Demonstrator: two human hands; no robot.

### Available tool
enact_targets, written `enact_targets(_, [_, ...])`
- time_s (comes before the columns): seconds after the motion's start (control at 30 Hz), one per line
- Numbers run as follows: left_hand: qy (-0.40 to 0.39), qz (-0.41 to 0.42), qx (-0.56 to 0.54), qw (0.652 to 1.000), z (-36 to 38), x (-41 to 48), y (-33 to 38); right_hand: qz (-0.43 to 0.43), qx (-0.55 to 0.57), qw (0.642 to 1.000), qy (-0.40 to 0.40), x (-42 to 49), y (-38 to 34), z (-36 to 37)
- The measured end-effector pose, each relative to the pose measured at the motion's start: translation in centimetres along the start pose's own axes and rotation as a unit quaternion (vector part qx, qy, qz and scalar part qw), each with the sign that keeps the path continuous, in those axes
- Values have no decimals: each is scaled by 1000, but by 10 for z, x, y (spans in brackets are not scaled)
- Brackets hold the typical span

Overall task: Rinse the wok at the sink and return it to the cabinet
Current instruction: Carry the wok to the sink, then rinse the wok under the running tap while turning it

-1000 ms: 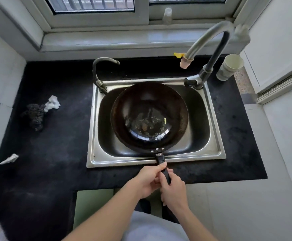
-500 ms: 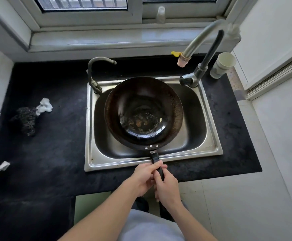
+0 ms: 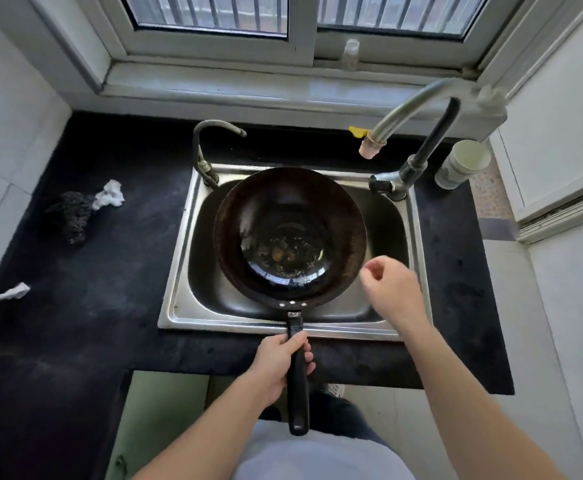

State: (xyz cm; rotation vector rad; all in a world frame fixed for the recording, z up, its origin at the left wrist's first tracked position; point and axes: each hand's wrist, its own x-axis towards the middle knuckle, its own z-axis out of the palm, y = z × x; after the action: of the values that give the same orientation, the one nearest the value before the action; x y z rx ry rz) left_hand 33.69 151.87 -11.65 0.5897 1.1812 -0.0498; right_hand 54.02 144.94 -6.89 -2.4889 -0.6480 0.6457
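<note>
The wok [image 3: 290, 233] sits in the sink [image 3: 179, 308], residue in its bottom, no water running. The left hand [image 3: 278, 360] grips its handle [image 3: 298, 396]. The right hand [image 3: 392, 289] hovers beside the rim, fingers [image 3: 376, 268] loosely curled, empty. Rinsing seems just starting: the tap [image 3: 404, 114] needs opening next.

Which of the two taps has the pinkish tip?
The tall silver tap at the sink's back right; its spout ends in a pinkish nozzle. The short dark tap at the back left has none.
</note>
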Motion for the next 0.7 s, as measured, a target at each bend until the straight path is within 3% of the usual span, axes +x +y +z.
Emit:
enact_targets(0.17, [45, 20, -12, 999, 10, -5, -5, -68, 93, 990, 78, 71, -17, -49])
enact_targets(0.4, [97, 53, -14, 994, 22, -8, -9, -61, 62, 996, -26, 106, -24, -53])
enact_targets(0.7, [93, 57, -21, 994, 26, -13, -8, -79, 66, 993, -60, 106, -19, -48])
